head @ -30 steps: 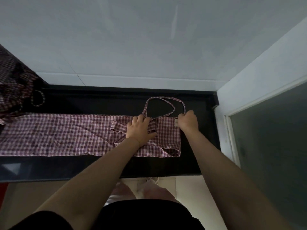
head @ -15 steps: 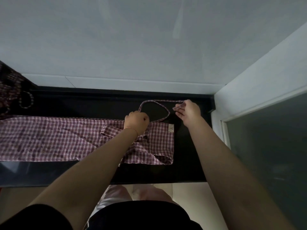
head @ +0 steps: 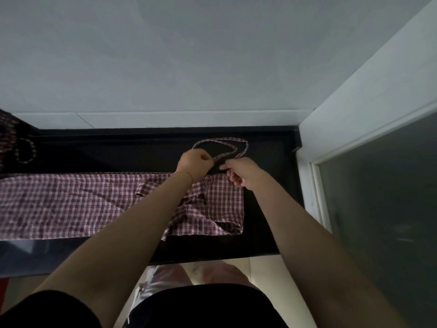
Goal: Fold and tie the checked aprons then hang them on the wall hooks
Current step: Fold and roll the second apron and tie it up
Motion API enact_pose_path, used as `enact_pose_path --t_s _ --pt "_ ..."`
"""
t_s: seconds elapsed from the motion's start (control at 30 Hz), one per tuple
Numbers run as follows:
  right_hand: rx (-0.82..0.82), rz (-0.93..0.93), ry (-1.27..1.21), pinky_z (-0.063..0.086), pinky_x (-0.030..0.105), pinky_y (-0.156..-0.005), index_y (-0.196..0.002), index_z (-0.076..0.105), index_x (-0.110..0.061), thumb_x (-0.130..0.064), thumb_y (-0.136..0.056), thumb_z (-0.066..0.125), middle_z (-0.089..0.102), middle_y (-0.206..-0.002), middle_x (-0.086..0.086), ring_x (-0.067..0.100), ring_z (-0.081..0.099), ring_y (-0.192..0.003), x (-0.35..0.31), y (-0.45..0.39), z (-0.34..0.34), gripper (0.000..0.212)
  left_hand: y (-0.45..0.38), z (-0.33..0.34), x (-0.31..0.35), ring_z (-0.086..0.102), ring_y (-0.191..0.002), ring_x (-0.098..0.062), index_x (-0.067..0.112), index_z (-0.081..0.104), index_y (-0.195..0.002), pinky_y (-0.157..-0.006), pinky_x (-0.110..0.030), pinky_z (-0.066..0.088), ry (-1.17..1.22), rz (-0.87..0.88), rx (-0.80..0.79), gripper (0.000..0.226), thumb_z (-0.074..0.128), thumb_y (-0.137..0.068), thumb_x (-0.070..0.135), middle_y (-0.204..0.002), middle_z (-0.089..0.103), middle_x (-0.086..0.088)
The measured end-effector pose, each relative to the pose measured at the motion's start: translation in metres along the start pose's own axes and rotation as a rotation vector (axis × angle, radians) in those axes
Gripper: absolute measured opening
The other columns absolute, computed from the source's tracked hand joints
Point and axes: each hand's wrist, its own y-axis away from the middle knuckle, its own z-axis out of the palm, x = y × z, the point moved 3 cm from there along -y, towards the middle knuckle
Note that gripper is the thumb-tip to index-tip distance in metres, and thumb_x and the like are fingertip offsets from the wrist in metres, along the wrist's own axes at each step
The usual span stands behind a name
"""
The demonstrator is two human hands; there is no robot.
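A red-and-white checked apron [head: 71, 202] lies folded lengthwise along the black counter [head: 118, 152], its bib end at the right. The neck strap [head: 220, 141] loops out from the bib toward the wall. My left hand [head: 196, 163] is fisted at the strap's left base, gripping the strap there. My right hand [head: 243, 170] pinches the strap's right side just above the bib's top edge. Both forearms cross over the folded bib.
More checked fabric [head: 9, 136] is heaped at the counter's far left. A pale wall [head: 189, 67] rises behind the counter. A white frame with a dark glass panel [head: 378, 197] closes the right side. Pale floor shows below the counter's front edge.
My left hand lifted off the bib, closed and moved up to the strap's base. My right hand went from the bib's corner to the strap, then drew back toward the bib.
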Motion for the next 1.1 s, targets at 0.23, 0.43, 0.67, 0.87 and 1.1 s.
enact_pose_path --t_s 0.23,0.43,0.67,0.87,1.1 --pt "-0.139 -0.268 -0.395 0.045 0.042 -0.105 -0.106 0.065 -0.011 -0.022 -0.101 0.053 0.065 -0.1 0.009 0.022 0.065 -0.095 -0.027 0.031 -0.004 0.017 0.009 -0.003 0.042 0.06 -0.071 -0.012 0.018 0.075 -0.084 -0.078 -0.034 0.054 0.28 0.144 -0.09 0.019 0.06 -0.094 0.025 -0.074 0.068 -0.001" --pt "-0.137 -0.339 -1.336 0.037 0.052 -0.112 -0.144 0.035 -0.019 -0.033 -0.099 0.055 0.056 -0.129 0.024 0.04 0.058 -0.118 -0.036 0.02 -0.048 0.052 0.027 -0.001 0.014 0.059 -0.086 -0.01 0.02 0.067 -0.103 -0.074 -0.023 0.048 0.082 0.173 0.125 0.013 0.058 -0.095 0.026 -0.097 0.063 0.005" --pt "0.633 -0.31 -0.36 0.051 0.024 -0.067 -0.111 0.059 -0.01 -0.018 -0.101 0.049 0.06 -0.089 -0.001 0.015 0.062 -0.082 0.002 0.019 -0.027 0.017 0.081 0.043 -0.025 0.048 -0.126 -0.028 0.016 0.059 -0.123 -0.11 -0.051 0.034 -0.533 0.536 0.312 0.046 0.048 -0.086 0.04 -0.13 0.054 -0.008" --pt "0.716 -0.82 0.662 0.048 0.023 -0.074 -0.105 0.055 -0.019 -0.018 -0.093 0.057 0.055 -0.103 -0.003 0.01 0.055 -0.089 0.059 0.031 0.057 0.012 0.085 0.047 -0.073 0.033 -0.145 -0.031 0.009 0.044 -0.145 -0.12 -0.054 0.016 -0.733 0.439 0.259 0.065 0.031 -0.097 0.051 -0.152 0.043 -0.015" --pt "0.711 -0.794 0.953 0.021 0.044 -0.122 -0.153 0.03 -0.011 -0.031 -0.104 0.024 0.026 -0.161 0.012 0.025 0.02 -0.151 0.113 0.0 0.075 0.054 0.076 0.028 -0.118 0.011 -0.152 -0.028 0.016 0.02 -0.156 -0.122 -0.053 0.002 -0.842 0.495 0.158 0.085 0.02 -0.092 0.072 -0.164 0.018 -0.01"
